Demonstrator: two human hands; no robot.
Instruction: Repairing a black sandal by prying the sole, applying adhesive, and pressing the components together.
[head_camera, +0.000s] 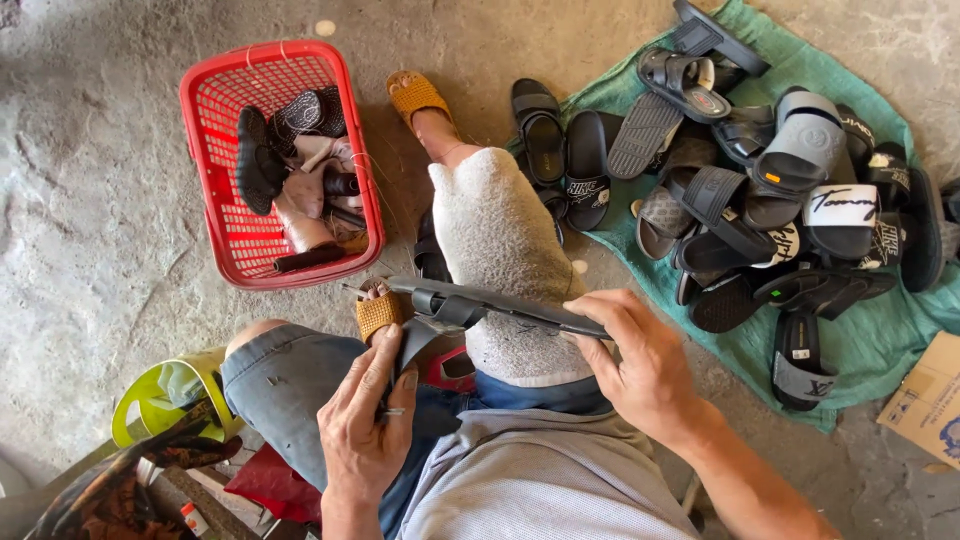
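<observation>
Nearby, red basket (210, 95), piled slippers (780, 190).

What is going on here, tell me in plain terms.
A seated person holds a dark slide sandal across a knee padded with grey cloth. The right hand grips its sole end, while the left hand closes its fingers on the strap end. A red basket with shoe pieces sits on the concrete floor beside them. A pile of dark sandals lies on a green cloth.
</observation>
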